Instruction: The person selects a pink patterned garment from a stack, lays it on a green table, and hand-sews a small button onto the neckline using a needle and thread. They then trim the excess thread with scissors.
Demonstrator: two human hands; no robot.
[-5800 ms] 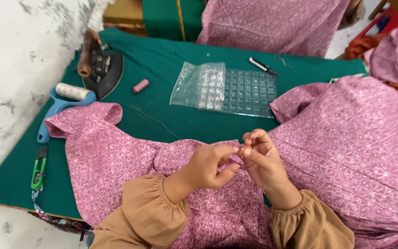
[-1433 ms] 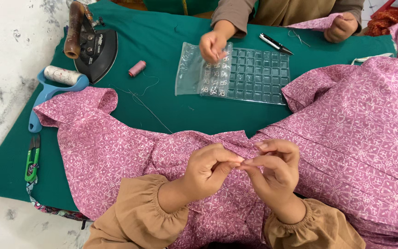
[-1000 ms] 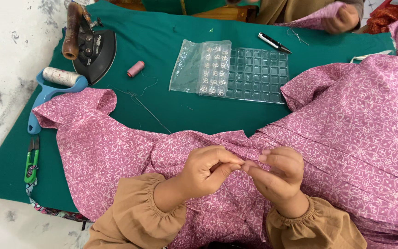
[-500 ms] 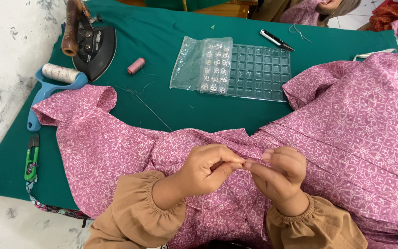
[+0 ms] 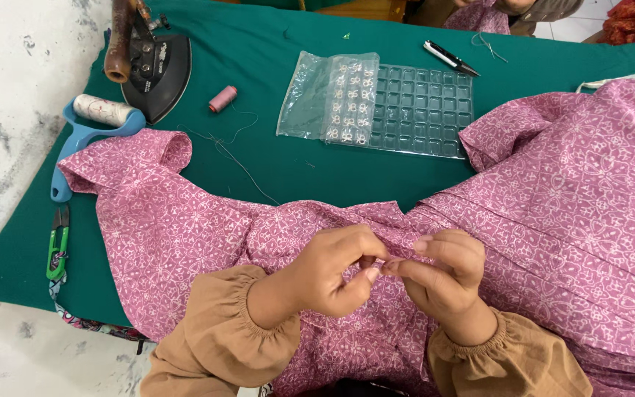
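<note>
A pink patterned garment [image 5: 185, 228] lies spread over a green-covered table [image 5: 273, 44]. My left hand [image 5: 332, 268] and my right hand [image 5: 442, 272] meet above the garment's middle, fingertips pinched together on a fold of the pink fabric. Something very small may sit between the fingertips, but it is too small to tell. A dark thread [image 5: 240, 165] trails from the fabric across the green cloth toward a pink thread spool [image 5: 223, 98]. Both wrists wear tan gathered sleeves.
A clear plastic compartment tray in a bag [image 5: 384, 103] holds small white pieces. A black iron [image 5: 156, 66], a blue lint roller [image 5: 90, 129] and green thread snips [image 5: 57, 242] lie at left. A black pen [image 5: 450, 57] lies far right. Another person's pink cloth [image 5: 479, 15] shows at top.
My hands stay pinched on the fabric with small finger shifts. The other person's hand, which touched the plastic bag earlier, has drawn back off the table.
</note>
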